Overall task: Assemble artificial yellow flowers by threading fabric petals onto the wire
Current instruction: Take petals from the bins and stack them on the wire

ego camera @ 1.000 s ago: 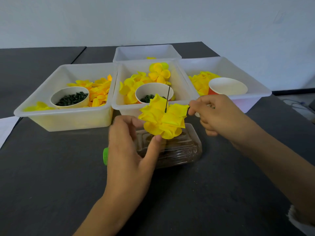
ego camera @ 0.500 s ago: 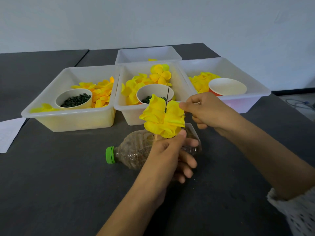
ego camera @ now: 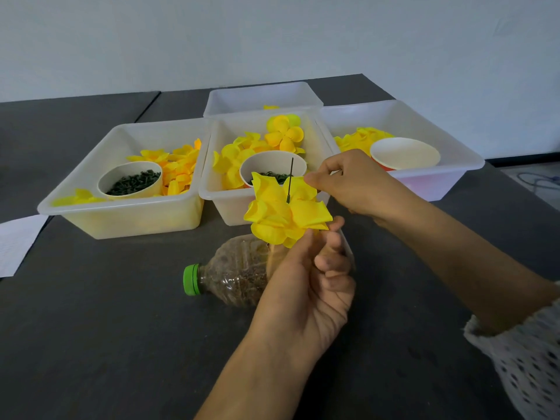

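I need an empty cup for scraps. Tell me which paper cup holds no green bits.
The red-sided paper cup in the right-hand tub: its white inside looks bare, while the two other cups hold dark green bits.

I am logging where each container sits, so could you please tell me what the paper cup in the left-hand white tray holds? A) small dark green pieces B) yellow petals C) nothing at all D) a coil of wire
A: the paper cup in the left white tray is filled with small dark green pieces, while the yellow petals lie loose around it in the tray.
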Demonstrator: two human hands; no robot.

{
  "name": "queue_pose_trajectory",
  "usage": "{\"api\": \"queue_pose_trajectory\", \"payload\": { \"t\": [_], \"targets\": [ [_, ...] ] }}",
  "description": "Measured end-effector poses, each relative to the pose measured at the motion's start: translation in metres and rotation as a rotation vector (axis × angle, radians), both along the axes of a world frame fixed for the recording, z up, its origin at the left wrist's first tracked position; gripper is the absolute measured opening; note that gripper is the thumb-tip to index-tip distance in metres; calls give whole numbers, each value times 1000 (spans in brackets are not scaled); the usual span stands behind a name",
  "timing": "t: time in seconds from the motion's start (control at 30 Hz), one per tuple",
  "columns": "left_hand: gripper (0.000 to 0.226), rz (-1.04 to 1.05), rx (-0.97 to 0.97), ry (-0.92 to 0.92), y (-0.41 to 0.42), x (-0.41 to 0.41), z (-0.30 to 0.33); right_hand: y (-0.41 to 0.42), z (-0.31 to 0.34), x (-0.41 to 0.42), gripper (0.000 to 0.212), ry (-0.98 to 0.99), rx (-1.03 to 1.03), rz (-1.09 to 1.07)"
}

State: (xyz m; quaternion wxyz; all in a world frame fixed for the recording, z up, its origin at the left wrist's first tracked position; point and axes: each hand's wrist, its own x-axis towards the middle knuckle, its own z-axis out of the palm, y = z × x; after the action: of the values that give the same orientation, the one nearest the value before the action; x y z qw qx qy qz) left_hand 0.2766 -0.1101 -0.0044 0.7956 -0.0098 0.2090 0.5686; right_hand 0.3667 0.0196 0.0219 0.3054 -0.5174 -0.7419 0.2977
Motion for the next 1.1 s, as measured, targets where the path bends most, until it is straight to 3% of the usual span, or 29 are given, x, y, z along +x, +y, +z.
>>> {"api": "queue_pose_trajectory", "payload": {
  "t": [0.17,0.37,0.73,1.1],
  "targets": [
    [24,8,-8,-115,0,-1,0,4,2,-1,36,-58,31,12],
    [33,13,-45,-58,2,-1,0,14,4,-11,24,-77,71,61],
    [23,5,-97,-107,5,-3,0,28,7,-24,27,-17,-36,162],
    [20,-31,-25,-188,-1,6,2,25,7,-22,31,-6,-20,176]
  ]
}}
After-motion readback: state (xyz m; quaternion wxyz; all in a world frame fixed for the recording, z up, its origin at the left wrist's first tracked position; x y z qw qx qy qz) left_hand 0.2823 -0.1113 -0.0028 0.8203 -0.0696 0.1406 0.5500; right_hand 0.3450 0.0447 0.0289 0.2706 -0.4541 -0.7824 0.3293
